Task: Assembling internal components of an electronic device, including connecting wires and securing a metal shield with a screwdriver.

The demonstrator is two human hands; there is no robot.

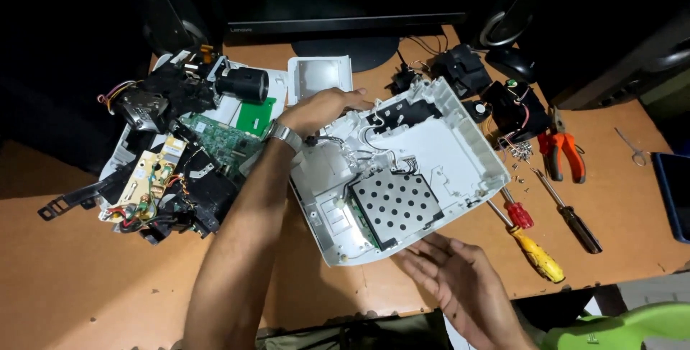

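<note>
Centrally, white shell (460,141) lies mid-frame, long axis running lower left to upper right. Left hand (320,109) rests on its upper-left rim, fingers curled, grip unclear. Right hand (449,274) flat, open, empty, touching its lower edge. Screwdrivers (535,238) right of shell.

We saw a brown wooden desk (86,278) under bright overhead light, while everything behind it lay in deep shadow. At the back edge stood a dark monitor (345,5) on a round black stand (345,52). A lime-green plastic chair (618,328) showed at the lower right, beside a patch of pale floor (647,289).
</note>
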